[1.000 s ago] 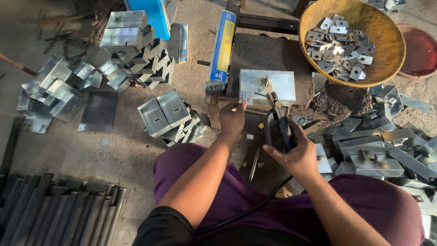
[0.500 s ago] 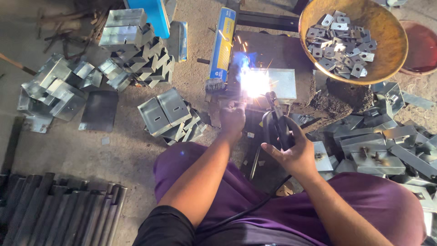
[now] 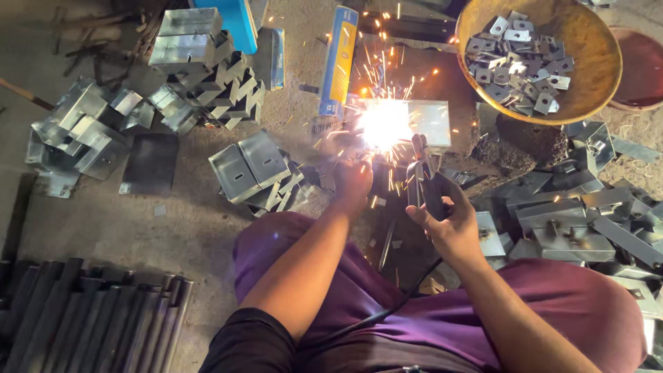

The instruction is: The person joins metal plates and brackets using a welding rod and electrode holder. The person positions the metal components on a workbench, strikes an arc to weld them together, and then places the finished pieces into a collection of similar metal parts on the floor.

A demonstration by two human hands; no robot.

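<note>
So mid-weld: right hand (image 3: 452, 224) fingers clamped round the electrode holder (image 3: 423, 181) sparking on the steel plate (image 3: 431, 121), left hand (image 3: 352, 183) closed steadying it; next needs a steady bead

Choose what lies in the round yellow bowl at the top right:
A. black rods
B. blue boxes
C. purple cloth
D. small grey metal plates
D: the round yellow bowl holds a heap of small grey metal plates, flat and square-cut.
</note>
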